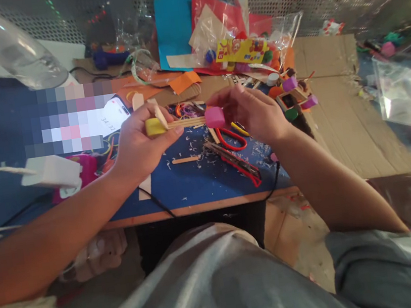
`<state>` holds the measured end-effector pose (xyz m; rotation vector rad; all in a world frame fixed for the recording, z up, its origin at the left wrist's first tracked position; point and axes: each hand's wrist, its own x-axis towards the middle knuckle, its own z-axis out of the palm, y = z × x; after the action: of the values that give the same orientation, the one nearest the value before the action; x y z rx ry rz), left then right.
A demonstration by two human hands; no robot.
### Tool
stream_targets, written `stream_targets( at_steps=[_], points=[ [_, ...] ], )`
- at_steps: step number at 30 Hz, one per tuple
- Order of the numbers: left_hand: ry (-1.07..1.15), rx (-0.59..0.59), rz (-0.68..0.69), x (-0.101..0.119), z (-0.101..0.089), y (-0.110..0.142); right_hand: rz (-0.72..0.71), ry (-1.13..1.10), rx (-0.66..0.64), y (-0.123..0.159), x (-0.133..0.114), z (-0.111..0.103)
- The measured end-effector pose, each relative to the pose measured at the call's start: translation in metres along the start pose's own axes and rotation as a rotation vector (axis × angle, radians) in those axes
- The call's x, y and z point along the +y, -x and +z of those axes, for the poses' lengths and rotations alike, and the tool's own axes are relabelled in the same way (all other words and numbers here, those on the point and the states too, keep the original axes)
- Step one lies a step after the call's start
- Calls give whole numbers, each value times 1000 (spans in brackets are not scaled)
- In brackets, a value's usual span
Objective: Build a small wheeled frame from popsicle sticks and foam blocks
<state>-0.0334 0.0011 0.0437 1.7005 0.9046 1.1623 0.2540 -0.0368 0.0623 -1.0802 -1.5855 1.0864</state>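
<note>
My left hand [137, 140] is closed around one end of a craft-stick piece [186, 123], held level above the table. A yellow block [156, 126] sits at that end beside an upright wooden tab, and a pink block [214, 117] caps the other end. My right hand [255, 114] is right beside the pink block with its fingers loosely curved and apart, the thumb raised off the block. Whether its fingertips touch the block's far side is hidden. Below lie a loose craft stick [185, 160], a red-handled utility knife [235, 162] and a red loop handle [232, 139].
A phone [114, 117] and white charger [53, 173] lie left, near a bottle [18, 47]. Behind are coloured sheets [176, 30] and a yellow packet [242, 49]. Another block-and-stick model [294, 95] stands right, by cardboard [355, 128]. White shavings litter the blue tabletop [195, 191].
</note>
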Motion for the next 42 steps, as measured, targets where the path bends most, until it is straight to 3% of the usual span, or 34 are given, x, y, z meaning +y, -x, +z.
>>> stream_targets(
  at_steps=[3, 11, 16, 22, 28, 32, 37, 42],
  points=[
    [-65, -37, -51, -2, -7, 3, -76, 87, -80, 5, -5, 5],
    [-316, -99, -103, -8, -29, 7, -164, 586, -211, -6, 4, 29],
    [-454, -199, -73, -9, -40, 7, -123, 688, -246, -17, 13, 40],
    [-661, -254, -60, -9, -39, 12, -107, 727, -288, -23, 26, 45],
    [-736, -318, -103, -2, -35, 15, -157, 730, -284, -17, 32, 40],
    [-776, -337, -122, 1, -34, 16, -159, 736, -177, -16, 29, 22],
    [-761, -332, -105, -2, -33, 18, -23, 859, -51, -19, 21, -1],
    [-743, -325, -94, -4, -34, 18, 124, 991, -162, -18, 19, 8]
  ],
)
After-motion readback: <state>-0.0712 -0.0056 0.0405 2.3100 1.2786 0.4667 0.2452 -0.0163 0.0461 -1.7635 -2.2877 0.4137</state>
